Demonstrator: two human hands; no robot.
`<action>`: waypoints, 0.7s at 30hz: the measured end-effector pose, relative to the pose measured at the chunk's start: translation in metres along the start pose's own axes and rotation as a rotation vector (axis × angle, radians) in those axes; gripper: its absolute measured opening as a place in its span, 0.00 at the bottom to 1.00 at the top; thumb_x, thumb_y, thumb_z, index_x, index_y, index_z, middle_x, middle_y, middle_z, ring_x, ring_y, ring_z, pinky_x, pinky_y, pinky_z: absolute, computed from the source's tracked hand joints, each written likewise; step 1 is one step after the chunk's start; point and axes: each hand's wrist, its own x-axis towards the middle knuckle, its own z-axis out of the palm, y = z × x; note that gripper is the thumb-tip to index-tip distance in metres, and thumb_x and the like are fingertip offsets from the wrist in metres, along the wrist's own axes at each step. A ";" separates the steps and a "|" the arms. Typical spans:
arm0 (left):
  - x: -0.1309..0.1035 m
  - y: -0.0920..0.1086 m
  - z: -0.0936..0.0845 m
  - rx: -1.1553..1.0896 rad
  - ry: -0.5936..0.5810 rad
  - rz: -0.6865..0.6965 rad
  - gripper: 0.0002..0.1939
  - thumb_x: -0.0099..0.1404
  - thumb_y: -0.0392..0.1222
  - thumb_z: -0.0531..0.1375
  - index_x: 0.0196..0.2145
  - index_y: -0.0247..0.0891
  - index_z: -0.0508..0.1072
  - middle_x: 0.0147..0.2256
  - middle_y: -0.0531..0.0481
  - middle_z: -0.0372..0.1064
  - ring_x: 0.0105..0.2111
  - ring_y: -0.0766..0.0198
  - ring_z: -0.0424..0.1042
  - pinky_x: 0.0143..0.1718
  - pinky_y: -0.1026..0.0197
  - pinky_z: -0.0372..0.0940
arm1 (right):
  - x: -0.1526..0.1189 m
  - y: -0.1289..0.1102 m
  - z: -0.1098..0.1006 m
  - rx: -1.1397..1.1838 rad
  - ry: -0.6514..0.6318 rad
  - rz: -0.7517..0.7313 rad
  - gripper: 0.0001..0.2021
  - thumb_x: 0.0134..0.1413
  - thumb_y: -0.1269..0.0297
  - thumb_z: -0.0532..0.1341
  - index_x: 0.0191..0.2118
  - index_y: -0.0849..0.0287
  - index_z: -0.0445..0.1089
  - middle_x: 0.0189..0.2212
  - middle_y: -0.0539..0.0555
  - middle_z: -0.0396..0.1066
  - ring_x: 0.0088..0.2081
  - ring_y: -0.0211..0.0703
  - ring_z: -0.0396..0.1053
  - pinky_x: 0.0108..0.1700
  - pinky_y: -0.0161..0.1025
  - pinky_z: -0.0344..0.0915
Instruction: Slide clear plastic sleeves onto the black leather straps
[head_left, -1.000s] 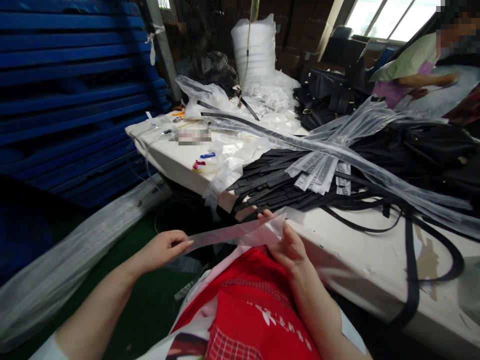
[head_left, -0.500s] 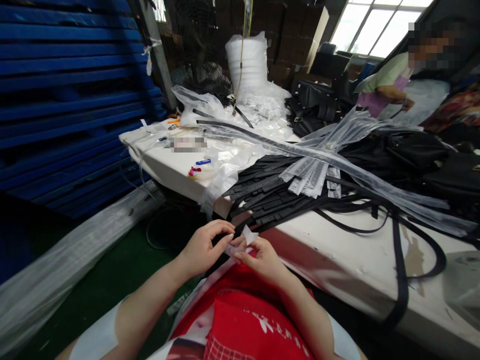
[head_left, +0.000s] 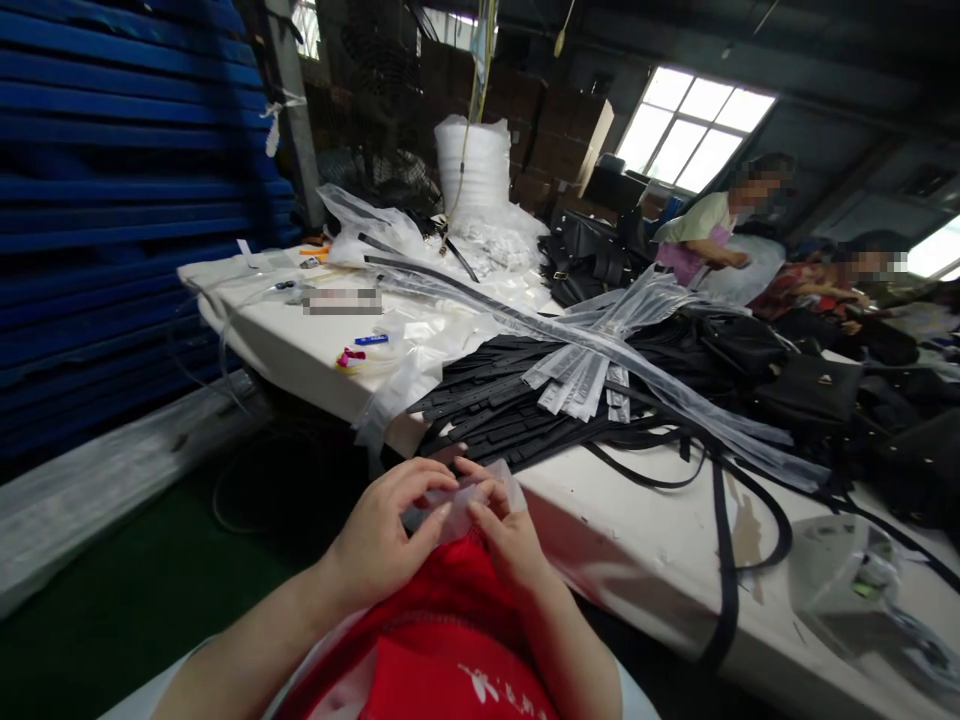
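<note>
Both hands are close together in front of my red apron (head_left: 450,620), just off the table's near edge. A thin piece of translucent plastic film (head_left: 511,486) lies between them. My right hand (head_left: 508,530) pinches the film between thumb and fingers. Curled around its other side, my left hand (head_left: 390,520) has thumb and fingertips against the film. Beyond my fingers, a heap of flat black straps (head_left: 487,400) lies on the table, with some clear plastic sleeves (head_left: 577,375) across it.
On the white table (head_left: 270,340) are a blue marker-like item (head_left: 371,340), black bags (head_left: 810,390) and a clear plastic bag (head_left: 840,570). A strap loop (head_left: 724,570) hangs over the near edge. Blue pallets (head_left: 135,200) are stacked left; a co-worker (head_left: 697,240) stands at the far right.
The view has swung right and up, bringing more of the room into sight. Both hands stay at the film; my left thumb and fingers have moved closer to it.
</note>
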 end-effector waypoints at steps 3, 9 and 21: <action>0.004 0.003 -0.002 -0.022 -0.162 0.016 0.13 0.57 0.38 0.63 0.41 0.39 0.74 0.43 0.47 0.72 0.45 0.56 0.71 0.51 0.55 0.65 | -0.001 -0.005 0.001 -0.122 -0.041 -0.040 0.11 0.51 0.55 0.66 0.31 0.58 0.72 0.55 0.59 0.69 0.58 0.54 0.62 0.61 0.51 0.52; 0.005 -0.019 -0.001 -0.212 -0.342 -0.083 0.07 0.61 0.42 0.62 0.27 0.38 0.75 0.45 0.47 0.72 0.48 0.57 0.71 0.53 0.58 0.63 | -0.002 -0.003 -0.002 -0.204 -0.068 -0.066 0.14 0.52 0.53 0.65 0.40 0.56 0.76 0.50 0.59 0.72 0.54 0.54 0.67 0.57 0.51 0.59; 0.007 -0.026 0.004 -0.210 -0.428 -0.013 0.14 0.66 0.46 0.57 0.29 0.39 0.78 0.34 0.50 0.76 0.41 0.60 0.73 0.59 0.56 0.58 | 0.004 -0.007 0.002 -0.098 0.109 -0.025 0.14 0.60 0.54 0.58 0.47 0.53 0.74 0.47 0.54 0.75 0.50 0.48 0.70 0.57 0.47 0.63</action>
